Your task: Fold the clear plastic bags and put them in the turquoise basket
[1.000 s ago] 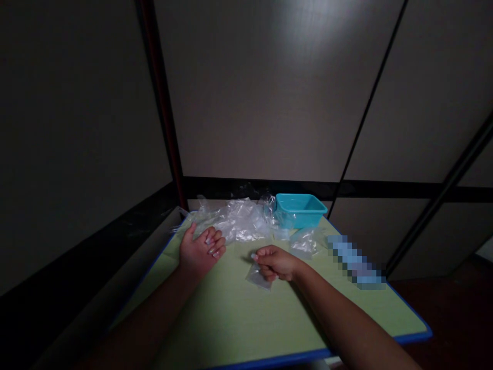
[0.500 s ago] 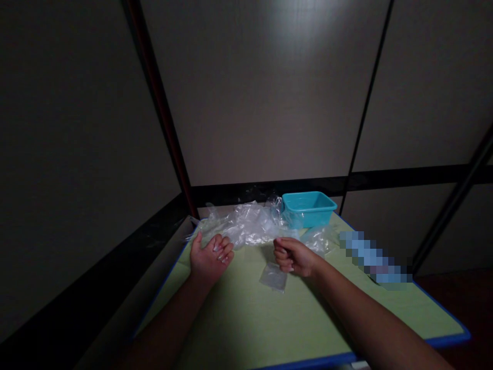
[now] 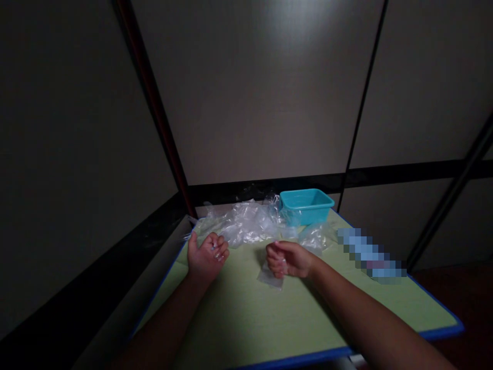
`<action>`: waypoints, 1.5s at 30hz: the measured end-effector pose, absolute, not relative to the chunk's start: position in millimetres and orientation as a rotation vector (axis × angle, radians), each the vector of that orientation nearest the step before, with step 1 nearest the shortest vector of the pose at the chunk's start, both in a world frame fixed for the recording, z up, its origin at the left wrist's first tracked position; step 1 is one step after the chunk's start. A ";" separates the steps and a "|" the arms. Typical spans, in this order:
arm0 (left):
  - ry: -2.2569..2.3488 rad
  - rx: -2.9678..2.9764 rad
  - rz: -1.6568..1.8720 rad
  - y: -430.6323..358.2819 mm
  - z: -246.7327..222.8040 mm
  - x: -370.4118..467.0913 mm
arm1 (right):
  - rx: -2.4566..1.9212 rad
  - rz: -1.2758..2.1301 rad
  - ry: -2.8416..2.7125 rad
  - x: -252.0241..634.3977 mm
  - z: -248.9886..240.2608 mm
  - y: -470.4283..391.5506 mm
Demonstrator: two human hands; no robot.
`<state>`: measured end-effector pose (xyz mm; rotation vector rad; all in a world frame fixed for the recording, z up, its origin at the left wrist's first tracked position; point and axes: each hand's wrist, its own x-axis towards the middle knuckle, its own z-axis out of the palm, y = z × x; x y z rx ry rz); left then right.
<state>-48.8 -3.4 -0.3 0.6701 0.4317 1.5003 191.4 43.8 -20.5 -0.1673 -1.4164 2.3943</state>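
My left hand is held palm up above the left side of the table, thumb apart and fingers curled in. Small glints show at its fingertips; whether something small lies in them is unclear. My right hand is closed in a loose fist, thumb on top, over a small clear plastic bag on the table. It partly covers this bag, and what its fingers enclose, if anything, is hidden. Beyond both hands lies a heap of crumpled clear plastic bags.
A turquoise plastic basin stands at the table's far right corner, with more clear plastic before it. A blurred-out bluish item lies along the right edge. The green table has a blue rim, and cabinet panels rise behind it.
My right hand has shifted slightly left and now covers more of the small bag. My left hand keeps its curled pose. The whole view has shifted a little.
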 end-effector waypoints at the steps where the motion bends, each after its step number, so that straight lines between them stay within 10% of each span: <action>1: 0.427 0.675 1.498 -3.3 -0.7 -49.1 | -0.139 2.407 -1.360 191.7 -20.0 44.3; 45: 0.398 0.528 1.450 -4.9 4.0 -48.5 | -0.072 2.056 -0.986 220.3 13.3 46.2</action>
